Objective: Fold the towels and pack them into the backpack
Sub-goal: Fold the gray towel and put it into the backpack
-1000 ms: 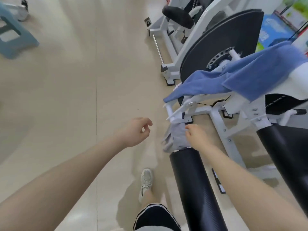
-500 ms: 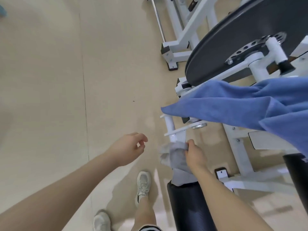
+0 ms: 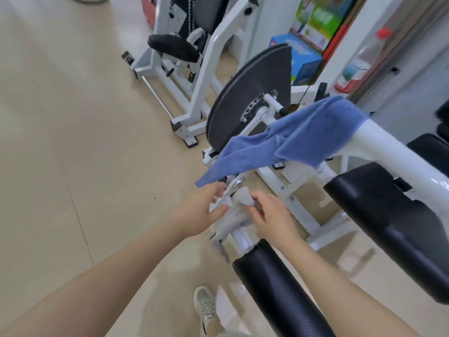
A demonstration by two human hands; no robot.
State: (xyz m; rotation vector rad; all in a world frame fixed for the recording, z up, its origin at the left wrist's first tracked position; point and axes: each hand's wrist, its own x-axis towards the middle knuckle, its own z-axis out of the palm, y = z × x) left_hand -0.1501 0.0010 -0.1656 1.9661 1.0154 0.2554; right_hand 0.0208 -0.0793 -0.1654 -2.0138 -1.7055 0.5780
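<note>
A small grey towel (image 3: pixel 232 218) hangs bunched on the white bar of a gym machine, just above a black foam roller (image 3: pixel 274 285). My left hand (image 3: pixel 199 212) grips its left side. From the right, my right hand (image 3: pixel 272 215) pinches the towel's upper edge. A larger blue towel (image 3: pixel 298 139) is draped over the white frame arm above and to the right of both hands. No backpack is in view.
A black weight plate (image 3: pixel 245 98) stands behind the blue towel. Black pads (image 3: pixel 388 220) lie to the right. Another white machine (image 3: pixel 192 52) stands further back. Coloured boxes (image 3: pixel 306 62) sit by the wall. Beige floor (image 3: pixel 73 142) spreads left; my shoe (image 3: pixel 205 305) is below.
My left hand moved right from empty air and took hold of the grey towel. My right hand stayed on the towel. The camera tilted up, showing more of the machines.
</note>
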